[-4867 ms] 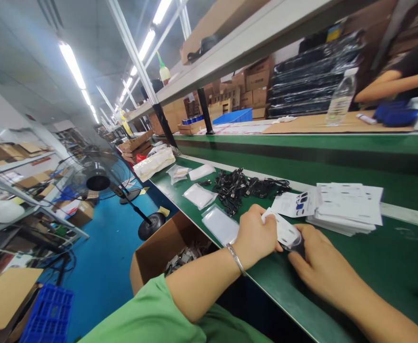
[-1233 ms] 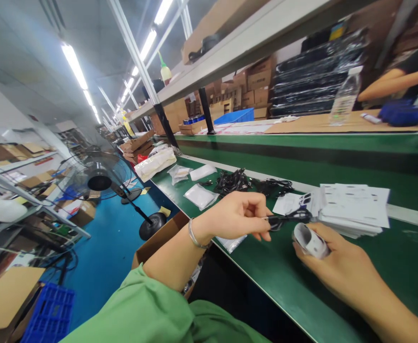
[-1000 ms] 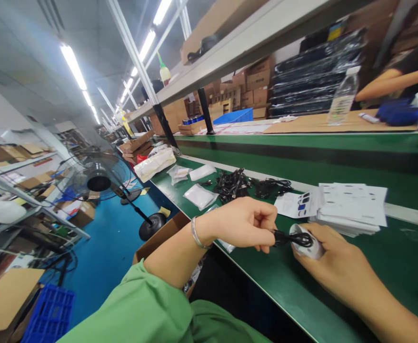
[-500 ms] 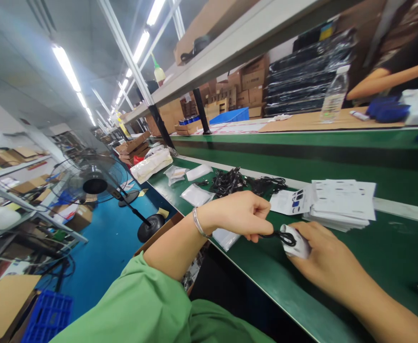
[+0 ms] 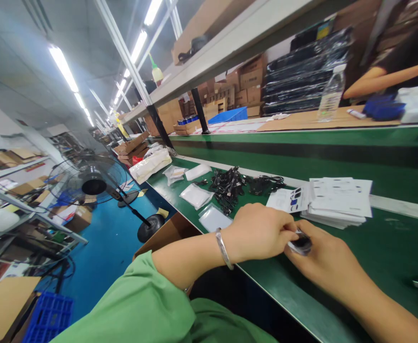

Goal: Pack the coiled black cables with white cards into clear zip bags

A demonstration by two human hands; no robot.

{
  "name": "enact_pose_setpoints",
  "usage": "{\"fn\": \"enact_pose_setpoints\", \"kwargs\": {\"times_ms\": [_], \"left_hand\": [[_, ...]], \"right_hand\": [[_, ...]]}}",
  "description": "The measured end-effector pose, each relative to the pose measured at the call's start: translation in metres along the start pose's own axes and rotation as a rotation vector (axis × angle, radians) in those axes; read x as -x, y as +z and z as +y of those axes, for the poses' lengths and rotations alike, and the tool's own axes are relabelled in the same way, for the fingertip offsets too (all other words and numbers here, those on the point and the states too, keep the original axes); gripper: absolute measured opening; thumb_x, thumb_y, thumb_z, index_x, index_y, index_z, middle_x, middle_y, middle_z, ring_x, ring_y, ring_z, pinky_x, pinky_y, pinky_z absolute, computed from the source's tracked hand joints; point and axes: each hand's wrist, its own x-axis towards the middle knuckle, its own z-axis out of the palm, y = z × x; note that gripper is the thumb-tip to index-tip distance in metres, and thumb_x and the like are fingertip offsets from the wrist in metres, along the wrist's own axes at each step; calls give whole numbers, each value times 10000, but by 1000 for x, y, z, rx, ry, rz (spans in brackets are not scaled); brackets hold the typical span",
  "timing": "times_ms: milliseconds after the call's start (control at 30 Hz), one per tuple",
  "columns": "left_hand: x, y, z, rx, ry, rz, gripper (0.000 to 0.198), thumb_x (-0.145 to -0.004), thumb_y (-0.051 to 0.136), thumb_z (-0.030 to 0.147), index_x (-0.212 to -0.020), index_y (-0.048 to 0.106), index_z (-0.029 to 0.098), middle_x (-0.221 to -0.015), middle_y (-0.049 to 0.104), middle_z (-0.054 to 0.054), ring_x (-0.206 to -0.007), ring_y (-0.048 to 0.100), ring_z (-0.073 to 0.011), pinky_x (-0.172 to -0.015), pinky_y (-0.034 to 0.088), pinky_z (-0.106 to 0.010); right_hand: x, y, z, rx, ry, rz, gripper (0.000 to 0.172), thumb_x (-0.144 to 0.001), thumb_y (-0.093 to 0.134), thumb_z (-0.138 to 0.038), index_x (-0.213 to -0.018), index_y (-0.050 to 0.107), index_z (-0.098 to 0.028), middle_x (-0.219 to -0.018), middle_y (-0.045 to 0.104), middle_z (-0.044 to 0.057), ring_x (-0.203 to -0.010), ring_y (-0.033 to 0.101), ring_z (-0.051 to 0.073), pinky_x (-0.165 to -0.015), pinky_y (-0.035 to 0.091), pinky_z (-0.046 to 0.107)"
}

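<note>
A small white roll (image 5: 299,250) sits between the hands, right of centre in the frame.
The right hand (image 5: 325,250) is wrapped around it, probably to steady its mouth toward the left hand (image 5: 262,231), whose fingertips bunch at the rim; whether they pinch anything, I cannot tell. The roll looks short and pale, with a dark bundle (image 5: 303,241) in its mouth. Above, black cables (image 5: 227,183) and white leaflets (image 5: 339,200) lie apparently within easy reach.

Hands (image 5: 264,232) together at a white-and-black item (image 5: 301,244), tangled black cables (image 5: 226,185), stacked leaflets (image 5: 340,201), green bench (image 5: 280,281)
</note>
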Motion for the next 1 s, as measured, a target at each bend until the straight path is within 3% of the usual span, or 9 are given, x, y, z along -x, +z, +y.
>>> {"fn": "enact_pose_setpoints", "kwargs": {"times_ms": [100,200,333,467,633,767,900,1000], "left_hand": [[0,14,-5,-93,39,-17,346,-1075,510,410,-1023,799,226,-1140,746,-80,-1137,705,-273,-987,543,-390],[0,18,-9,7,66,-27,435,-1097,453,490,-1109,816,250,-1182,679,-76,-1214,656,-237,-1053,526,-357],[3,23,-6,49,81,8,451,-1058,549,547,-1206,808,209,-1289,641,-113,-1340,585,-258,-1158,483,-364],[0,31,-8,41,127,37,376,-1071,564,437,-1157,819,175,-1317,679,-119,-1335,611,-258,-1187,469,-373],[-7,37,-22,90,151,46,292,-1040,651,394,-1070,819,157,-1299,731,-106,-1208,706,-235,-1116,526,-342],[-9,39,-30,141,212,47,188,-1018,669,300,-1003,784,152,-1244,751,-105,-1191,711,-230,-1087,539,-329],[-10,30,-35,176,257,140,173,-1043,554,229,-949,683,163,-1128,752,-111,-1137,700,-228,-1057,550,-343],[-8,17,-39,192,353,185,165,-1049,519,231,-924,613,180,-1149,728,-136,-1157,682,-238,-1079,541,-361]], "right_hand": [[-2,-3,-1,-71,83,-21,65,-744,588,-350,-792,570,-310,-660,695,5,-543,646,228,-536,470,340],[-2,-2,4,-47,162,51,150,-753,590,-386,-879,558,-309,-762,737,45,-620,696,274,-552,476,365],[5,3,11,-17,179,98,413,-787,599,-398,-1180,555,-277,-989,765,98,-773,742,304,-630,517,382],[9,5,10,0,159,167,604,-872,533,-357,-1460,454,-248,-1061,718,86,-822,733,269,-739,557,392],[-2,2,8,-113,98,90,708,-751,610,-443,-1415,463,-247,-964,685,50,-782,716,272,-689,585,401],[-5,1,3,-191,152,101,754,-691,639,-478,-1399,507,-253,-993,691,64,-881,715,302,-787,608,460],[-6,1,-2,-393,301,87,873,-610,800,-561,-1411,559,-311,-1218,730,84,-1150,691,339,-1003,564,509],[-11,-4,-2,-719,511,128,817,-574,848,-648,-1288,652,-304,-1221,766,83,-1163,698,321,-935,576,419]]}}
